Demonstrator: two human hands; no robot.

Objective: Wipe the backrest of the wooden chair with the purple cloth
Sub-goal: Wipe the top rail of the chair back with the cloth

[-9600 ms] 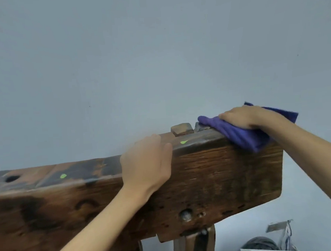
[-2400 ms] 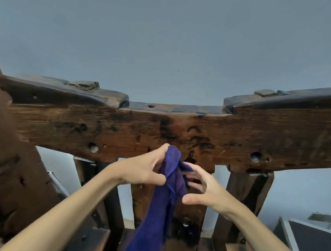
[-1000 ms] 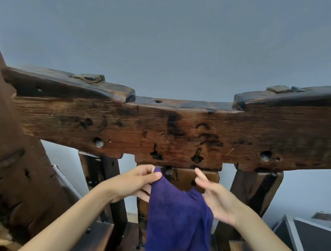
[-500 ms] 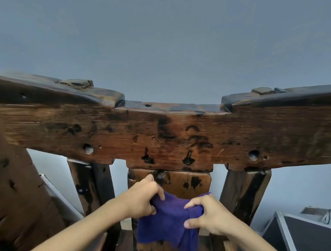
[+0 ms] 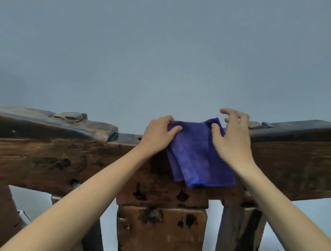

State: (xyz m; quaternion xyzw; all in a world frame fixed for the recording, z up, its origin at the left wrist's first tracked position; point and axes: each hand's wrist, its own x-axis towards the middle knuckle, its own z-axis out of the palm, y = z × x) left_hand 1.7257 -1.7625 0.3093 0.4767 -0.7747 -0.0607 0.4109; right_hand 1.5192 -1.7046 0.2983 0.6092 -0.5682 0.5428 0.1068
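1. Centrally, head view: purple cloth draped over the top rail of the wooden chair backrest, long axis vertical, free edge hanging down the front face.
2. Left hand pinches the cloth's upper left corner.
3. Right hand: fingers spread, thumb touching the cloth.

Both hands have lifted the purple cloth from below the backrest (it now hangs over the top edge).
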